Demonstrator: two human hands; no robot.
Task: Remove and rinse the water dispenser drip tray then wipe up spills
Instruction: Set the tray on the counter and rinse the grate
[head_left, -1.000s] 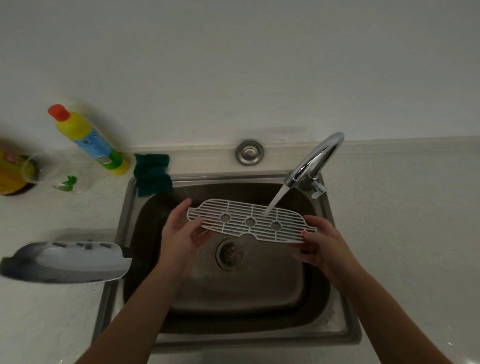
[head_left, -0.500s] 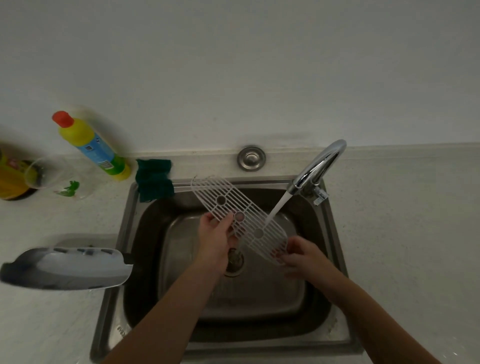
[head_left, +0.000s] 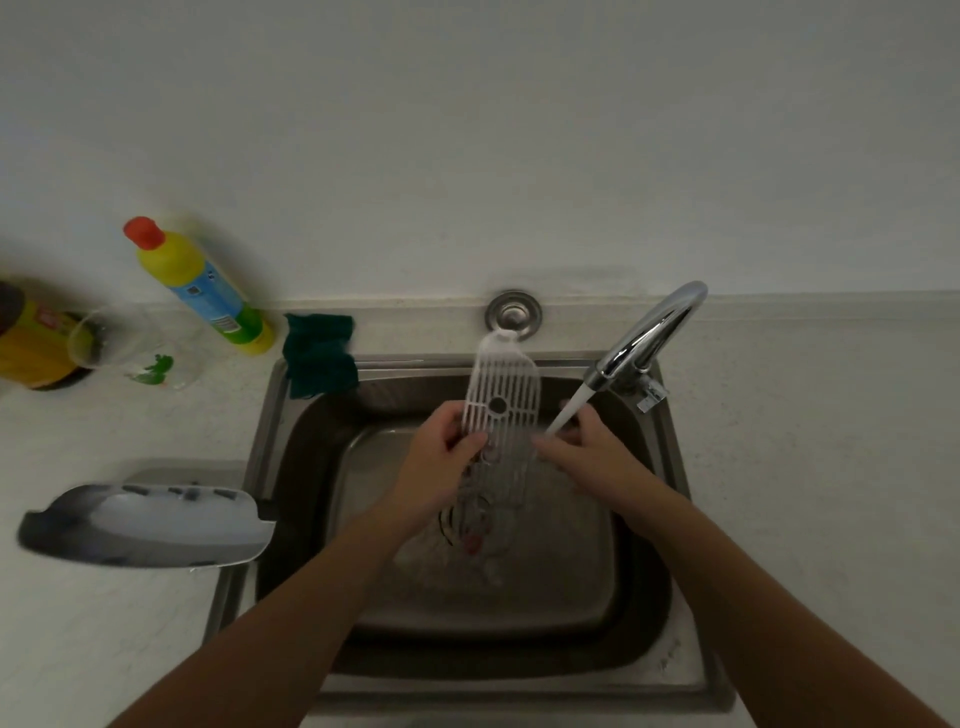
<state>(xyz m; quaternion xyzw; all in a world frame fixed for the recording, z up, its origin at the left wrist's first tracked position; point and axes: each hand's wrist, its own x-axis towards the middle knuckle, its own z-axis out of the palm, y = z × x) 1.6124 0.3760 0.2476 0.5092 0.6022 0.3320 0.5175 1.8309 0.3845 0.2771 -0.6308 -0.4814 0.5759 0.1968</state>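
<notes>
Steel sink (head_left: 270, 426) in a pale counter: the left hand (head_left: 441, 467) pinches the white drip tray grate (head_left: 504, 384) over the basin. The right hand (head_left: 597, 457) touches its right edge, but I cannot tell its hold. Wet plastic could slip, or the faucet (head_left: 649, 332) stream could splash off it onto the counter.

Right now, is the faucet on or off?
On. A white stream of water runs from the faucet spout and lands by the right hand, next to the grate held over the sink.
</notes>
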